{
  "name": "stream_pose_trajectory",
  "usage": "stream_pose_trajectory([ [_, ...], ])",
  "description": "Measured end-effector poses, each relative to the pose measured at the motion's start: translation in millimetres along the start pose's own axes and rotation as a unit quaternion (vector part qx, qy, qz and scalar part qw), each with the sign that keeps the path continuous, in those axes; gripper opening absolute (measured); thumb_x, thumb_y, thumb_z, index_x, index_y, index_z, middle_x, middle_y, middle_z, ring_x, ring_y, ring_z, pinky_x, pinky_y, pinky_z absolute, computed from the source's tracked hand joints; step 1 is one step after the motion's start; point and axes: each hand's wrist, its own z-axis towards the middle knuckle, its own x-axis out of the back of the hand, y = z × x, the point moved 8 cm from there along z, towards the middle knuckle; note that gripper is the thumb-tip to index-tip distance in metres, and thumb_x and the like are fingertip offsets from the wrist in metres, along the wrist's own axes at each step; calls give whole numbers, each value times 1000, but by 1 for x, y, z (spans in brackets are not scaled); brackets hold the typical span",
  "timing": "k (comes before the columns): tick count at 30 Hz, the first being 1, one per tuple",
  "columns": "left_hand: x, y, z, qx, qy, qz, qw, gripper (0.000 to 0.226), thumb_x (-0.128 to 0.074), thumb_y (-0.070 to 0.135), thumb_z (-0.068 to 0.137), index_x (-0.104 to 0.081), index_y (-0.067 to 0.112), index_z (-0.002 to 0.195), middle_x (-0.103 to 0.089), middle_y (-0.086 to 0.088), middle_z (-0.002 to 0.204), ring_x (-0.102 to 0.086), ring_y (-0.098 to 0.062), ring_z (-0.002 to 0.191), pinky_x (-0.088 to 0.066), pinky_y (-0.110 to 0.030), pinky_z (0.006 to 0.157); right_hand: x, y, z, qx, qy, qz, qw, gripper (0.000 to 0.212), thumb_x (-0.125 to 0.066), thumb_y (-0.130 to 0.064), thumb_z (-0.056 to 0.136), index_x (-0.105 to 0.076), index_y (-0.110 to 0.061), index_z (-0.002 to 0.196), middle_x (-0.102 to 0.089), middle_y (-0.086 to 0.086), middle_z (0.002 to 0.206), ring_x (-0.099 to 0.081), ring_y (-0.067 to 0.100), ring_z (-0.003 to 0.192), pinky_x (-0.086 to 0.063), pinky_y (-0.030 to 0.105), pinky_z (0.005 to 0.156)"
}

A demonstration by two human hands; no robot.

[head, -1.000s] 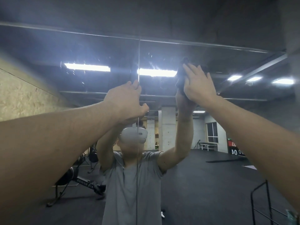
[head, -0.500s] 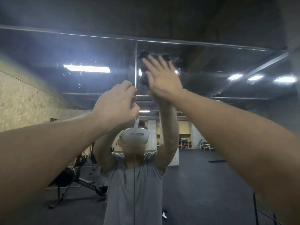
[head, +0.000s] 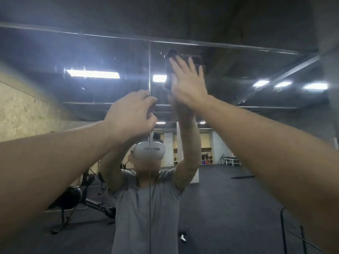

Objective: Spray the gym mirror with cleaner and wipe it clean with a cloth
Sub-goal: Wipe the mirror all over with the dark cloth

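right hand (head: 189,85) flat on dark cloth (head: 169,70); left hand (head: 132,110) curled (contents hidden).

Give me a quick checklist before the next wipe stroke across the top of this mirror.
1. Cloth under right hand, flat on the glass: ok.
2. Right fingers straight, pressing: ok.
3. Stroke area near the mirror top edge, right of the panel seam: ok.
4. Left hand out of the cloth's path: ok, it sits lower, at the seam.
5. Spray bottle in left hand: cannot tell, fingers curled, contents hidden.
6. Glass wet enough: cannot tell.
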Motion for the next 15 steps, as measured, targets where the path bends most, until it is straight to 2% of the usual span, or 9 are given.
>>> stream_pose_trajectory([
  [2, 3, 1, 1, -13, -10, -6, 1000, 14, -51, 29, 86, -56, 24, 99, -35, 10, 97, -40, -12, 89, -35, -32, 73, -8, -32, -8, 67, -13, -18, 998, 56, -26, -33, 109, -16, -30, 164, -12, -11, 171, -3, 24, 158, -2, 53, 126],
  [4, 5, 0, 1, -17, -20, -8, 1000, 8, -50, 28, 87, -49, 29, 95, -33, 9, 96, -40, -13, 89, -35, -32, 73, -8, -26, -8, 101, -22, -25, 994, 55, -25, -34, 110, -16, -32, 164, -11, -11, 171, -4, 21, 158, -1, 49, 126],
  [5, 4, -1, 1, -18, -25, -8, 1000, 8, -50, 28, 88, -48, 30, 96, -33, 9, 96, -43, -15, 90, -35, -32, 73, -5, -9, -7, 91, -16, -26, 995, 55, -24, -36, 109, -15, -34, 163, -11, -11, 171, -4, 20, 158, 0, 47, 127],
  [8, -1, -3, 0, -24, -27, 4, 999, 23, -48, 29, 91, -58, 23, 111, -38, 7, 101, -47, -17, 96, -34, -31, 74, 4, 65, -18, -53, 26, 2, 998, 56, -21, -40, 108, -14, -35, 163, -10, -7, 172, -4, 23, 158, 0, 49, 128],
  [10, -3, -2, 0, -32, -25, 7, 999, 23, -47, 30, 92, -56, 22, 112, -38, 8, 101, -48, -17, 95, -33, -31, 74, 6, 101, -41, -136, 53, 11, 989, 56, -22, -39, 108, -15, -33, 163, -11, -3, 172, -6, 26, 158, -1, 51, 128],
  [13, -3, -4, -1, -27, -36, -13, 999, 19, -48, 30, 91, -52, 23, 108, -38, 10, 99, -45, -13, 94, -37, -31, 77, 0, 114, -64, -196, 48, 35, 979, 56, -20, -39, 108, -12, -34, 164, -7, -2, 172, -1, 27, 159, 2, 53, 127],
  [15, 0, -9, -4, -9, -38, -52, 998, 20, -48, 30, 89, -52, 22, 107, -42, 11, 96, -46, -12, 93, -38, -32, 78, -3, 98, -68, -208, 47, 40, 976, 57, -19, -39, 108, -9, -35, 164, -4, -2, 173, 2, 29, 158, 4, 56, 126],
])
